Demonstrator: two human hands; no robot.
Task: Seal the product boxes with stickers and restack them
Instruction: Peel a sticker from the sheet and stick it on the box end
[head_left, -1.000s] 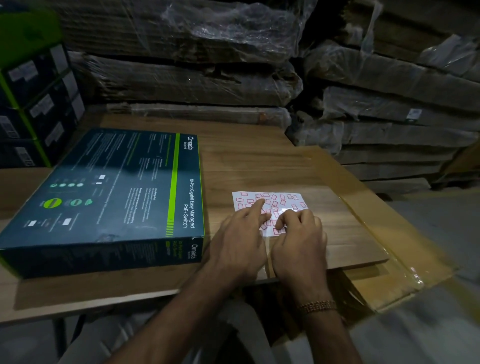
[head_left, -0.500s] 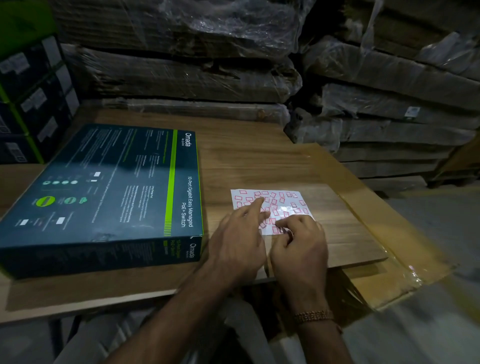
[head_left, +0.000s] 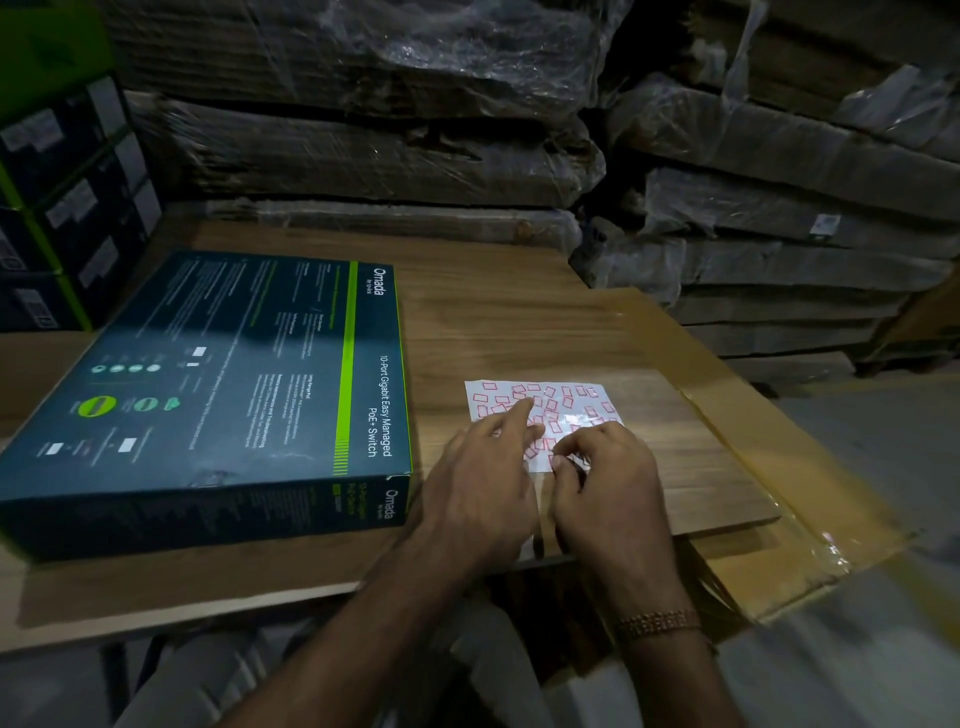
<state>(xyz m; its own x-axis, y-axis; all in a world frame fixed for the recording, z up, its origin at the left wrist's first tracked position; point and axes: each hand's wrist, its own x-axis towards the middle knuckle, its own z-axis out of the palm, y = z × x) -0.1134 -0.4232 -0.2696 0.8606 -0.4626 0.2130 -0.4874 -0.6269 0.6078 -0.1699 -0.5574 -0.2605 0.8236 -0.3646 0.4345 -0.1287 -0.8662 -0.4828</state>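
A dark teal product box (head_left: 218, 384) with a green stripe lies flat on the wooden table (head_left: 519, 322), left of my hands. To its right lies a white sticker sheet (head_left: 550, 402) covered with several small red-edged stickers. My left hand (head_left: 483, 483) rests on the sheet's near left part, its index finger stretched out and pressing the sheet down. My right hand (head_left: 608, 483) is curled over the sheet's near edge, with thumb and fingertips pinching at a sticker there. The sheet's near part is hidden under both hands.
A stack of similar dark boxes (head_left: 57, 208) stands at the far left. Plastic-wrapped flat cardboard bundles (head_left: 389, 145) are piled behind the table and to the right. A brown carton flap (head_left: 769, 441) sticks out from under the table's right edge.
My right hand has slid a little toward me along the sheet and its fingers have curled tighter on a sticker. The left hand keeps pressing in the same spot.
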